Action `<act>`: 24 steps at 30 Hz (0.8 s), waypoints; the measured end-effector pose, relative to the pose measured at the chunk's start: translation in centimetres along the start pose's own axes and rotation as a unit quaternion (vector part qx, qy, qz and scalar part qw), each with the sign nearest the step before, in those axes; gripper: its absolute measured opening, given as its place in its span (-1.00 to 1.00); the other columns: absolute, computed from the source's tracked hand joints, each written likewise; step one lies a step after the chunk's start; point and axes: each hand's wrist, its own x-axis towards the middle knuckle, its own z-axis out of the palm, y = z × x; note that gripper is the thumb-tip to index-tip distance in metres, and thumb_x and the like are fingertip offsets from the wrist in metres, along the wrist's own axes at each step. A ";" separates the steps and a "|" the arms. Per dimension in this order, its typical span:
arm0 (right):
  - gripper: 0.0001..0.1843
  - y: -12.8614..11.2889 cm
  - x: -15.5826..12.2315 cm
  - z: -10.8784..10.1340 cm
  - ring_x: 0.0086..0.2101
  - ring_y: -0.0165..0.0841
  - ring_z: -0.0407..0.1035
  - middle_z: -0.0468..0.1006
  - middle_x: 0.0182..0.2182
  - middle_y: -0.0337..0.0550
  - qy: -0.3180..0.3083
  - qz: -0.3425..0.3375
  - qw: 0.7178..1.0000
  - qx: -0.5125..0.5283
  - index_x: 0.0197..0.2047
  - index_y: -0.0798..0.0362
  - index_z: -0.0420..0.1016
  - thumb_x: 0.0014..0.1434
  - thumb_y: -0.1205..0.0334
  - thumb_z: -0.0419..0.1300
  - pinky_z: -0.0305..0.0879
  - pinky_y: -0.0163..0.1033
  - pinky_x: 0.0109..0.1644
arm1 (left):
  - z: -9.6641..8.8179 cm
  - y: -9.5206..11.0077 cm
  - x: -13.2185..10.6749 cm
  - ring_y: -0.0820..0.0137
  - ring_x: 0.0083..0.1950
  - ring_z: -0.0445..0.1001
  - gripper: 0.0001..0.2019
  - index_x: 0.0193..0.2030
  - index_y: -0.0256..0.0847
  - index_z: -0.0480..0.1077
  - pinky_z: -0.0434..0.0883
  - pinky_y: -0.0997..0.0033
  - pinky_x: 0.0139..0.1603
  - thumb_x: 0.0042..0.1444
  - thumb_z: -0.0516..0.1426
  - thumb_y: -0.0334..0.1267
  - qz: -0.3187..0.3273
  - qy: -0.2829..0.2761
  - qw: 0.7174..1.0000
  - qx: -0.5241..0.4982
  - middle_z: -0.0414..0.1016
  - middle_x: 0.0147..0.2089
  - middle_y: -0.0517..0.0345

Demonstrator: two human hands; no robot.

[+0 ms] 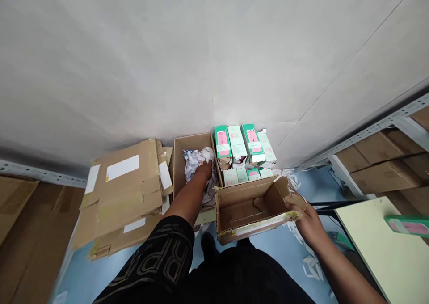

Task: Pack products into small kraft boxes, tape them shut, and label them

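The right hand [304,215] grips the ragged flap [295,200] of a corrugated carton [241,203]. The left hand [205,170] touches crumpled paper [192,160] in a rectangular box [191,142], its grip unclear.

We reach into the paper-filled box [180,167] through its open top; flattened cardboard [129,191] crowds its left, small cartons [237,144] its right.
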 end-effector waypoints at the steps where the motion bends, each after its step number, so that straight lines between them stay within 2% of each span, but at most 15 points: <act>1: -0.70 -0.2 -0.5 0.4 -0.22 -0.14 0.47 0.64 -0.28 -0.14 0.005 0.005 1.000 0.001 -0.19 0.00 0.61 0.12 0.00 0.22 0.37 -0.15 -0.12 | 0.0 -0.1 0.1 -0.08 0.31 0.43 -0.24 0.46 -0.24 0.13 0.39 0.06 0.18 0.15 0.23 -0.11 0.013 0.003 1.000 0.002 0.23 0.42 -0.48; 3: -0.71 -0.5 -1.2 0.9 -0.26 -0.17 0.46 0.62 -0.32 -0.16 0.010 0.011 1.000 0.000 -0.20 0.01 0.60 0.13 0.00 0.22 0.35 -0.17 -0.15 | -0.4 -0.3 -0.2 -0.01 0.27 0.47 -0.48 0.31 -0.24 0.32 0.39 0.09 0.18 0.23 0.13 -0.15 0.033 0.013 0.999 0.001 0.45 0.27 -0.36; 5: -0.72 -0.6 -1.5 1.3 -0.27 -0.18 0.44 0.61 -0.33 -0.18 0.014 0.006 1.000 -0.005 -0.22 0.01 0.58 0.13 0.01 0.22 0.34 -0.18 -0.15 | -1.2 -0.3 -1.0 0.05 0.23 0.49 -0.62 0.16 -0.23 0.44 0.38 0.14 0.19 0.24 0.10 -0.20 0.045 0.028 0.999 -0.003 0.52 0.20 -0.28; 7: -0.74 -0.7 -1.4 1.6 -0.26 -0.18 0.44 0.60 -0.32 -0.18 0.016 -0.005 1.000 -0.007 -0.26 0.02 0.57 0.13 0.02 0.21 0.33 -0.18 -0.14 | -2.4 -0.4 -2.2 0.07 0.21 0.52 -0.68 0.08 -0.23 0.49 0.39 0.18 0.18 0.20 0.12 -0.27 0.053 0.053 0.997 -0.008 0.55 0.17 -0.25; 10: -0.77 -0.9 -0.9 2.1 -0.26 -0.19 0.43 0.59 -0.35 -0.19 0.005 -0.025 1.000 -0.005 -0.32 0.01 0.54 0.14 0.04 0.18 0.33 -0.19 -0.17 | -4.5 -0.8 -4.9 0.06 0.18 0.53 -0.63 0.10 -0.21 0.49 0.41 0.21 0.14 0.15 0.13 -0.34 0.055 0.104 0.993 -0.015 0.57 0.13 -0.23; 12: -0.77 -1.1 -0.6 2.5 -0.28 -0.20 0.42 0.58 -0.38 -0.20 -0.007 -0.038 0.999 -0.005 -0.32 0.01 0.53 0.14 0.05 0.17 0.33 -0.20 -0.19 | -6.1 -1.4 -7.8 0.08 0.11 0.56 -0.61 0.15 -0.16 0.47 0.44 0.23 0.06 0.17 0.12 -0.30 0.060 0.157 0.984 -0.052 0.60 0.10 -0.15; 13: -0.77 -1.2 -0.4 2.6 -0.30 -0.20 0.42 0.58 -0.39 -0.21 -0.013 -0.043 0.999 -0.006 -0.32 0.01 0.53 0.14 0.05 0.16 0.32 -0.20 -0.21 | -7.0 -1.7 -9.6 0.11 0.05 0.58 -0.62 0.14 -0.15 0.48 0.46 0.27 0.01 0.18 0.14 -0.25 0.075 0.201 0.971 -0.109 0.62 0.05 -0.10; 15: -0.78 -1.6 -0.3 2.9 -0.32 -0.22 0.41 0.57 -0.40 -0.22 -0.020 -0.053 0.998 -0.011 -0.32 0.00 0.52 0.13 0.07 0.14 0.31 -0.21 -0.23 | -9.0 -2.4 -13.9 0.16 -0.12 0.60 -0.61 0.10 -0.14 0.50 0.48 0.30 -0.10 0.14 0.19 -0.13 0.082 0.265 0.934 -0.225 0.65 -0.12 0.02; 17: -0.79 -2.1 -0.4 3.2 -0.33 -0.23 0.40 0.57 -0.40 -0.23 -0.022 -0.060 0.998 -0.017 -0.32 0.00 0.51 0.13 0.08 0.13 0.30 -0.21 -0.24 | -11.1 -2.6 -18.5 0.18 -0.08 0.59 -0.55 0.13 -0.14 0.49 0.49 0.32 -0.08 0.12 0.20 -0.04 0.137 0.329 0.883 -0.307 0.65 -0.08 0.09; 18: -0.79 -2.4 -0.6 3.3 -0.33 -0.23 0.40 0.57 -0.40 -0.23 -0.022 -0.063 0.998 -0.021 -0.32 0.00 0.51 0.13 0.07 0.13 0.30 -0.21 -0.24 | -12.0 -2.4 -20.7 0.17 -0.05 0.58 -0.54 0.12 -0.13 0.50 0.50 0.31 -0.05 0.11 0.22 0.01 0.172 0.339 0.868 -0.320 0.64 -0.05 0.10; 20: -0.79 -3.1 -1.0 3.6 -0.33 -0.23 0.39 0.57 -0.40 -0.23 -0.022 -0.069 0.997 -0.028 -0.34 0.00 0.50 0.14 0.07 0.13 0.30 -0.21 -0.25 | -13.4 -1.5 -24.4 0.14 -0.04 0.58 -0.58 0.01 -0.10 0.55 0.51 0.26 -0.01 0.05 0.28 0.05 0.259 0.312 0.860 -0.310 0.64 -0.08 0.10; 22: -0.79 -3.8 -1.4 3.9 -0.34 -0.24 0.39 0.56 -0.41 -0.23 -0.024 -0.074 0.996 -0.034 -0.34 0.00 0.49 0.14 0.06 0.13 0.30 -0.21 -0.26 | -14.0 -0.1 -26.5 0.11 -0.02 0.61 -0.67 -0.06 -0.05 0.60 0.49 0.21 0.07 0.05 0.31 -0.02 0.367 0.220 0.859 -0.280 0.65 -0.08 0.10; 24: -0.79 -4.3 -1.8 4.1 -0.34 -0.24 0.39 0.55 -0.41 -0.23 -0.029 -0.084 0.995 -0.041 -0.35 -0.01 0.49 0.15 0.06 0.13 0.31 -0.21 -0.26 | -13.7 1.3 -27.1 0.08 0.06 0.60 -0.74 -0.06 0.01 0.62 0.46 0.14 0.18 0.09 0.28 -0.12 0.418 0.133 0.861 -0.257 0.65 -0.01 0.10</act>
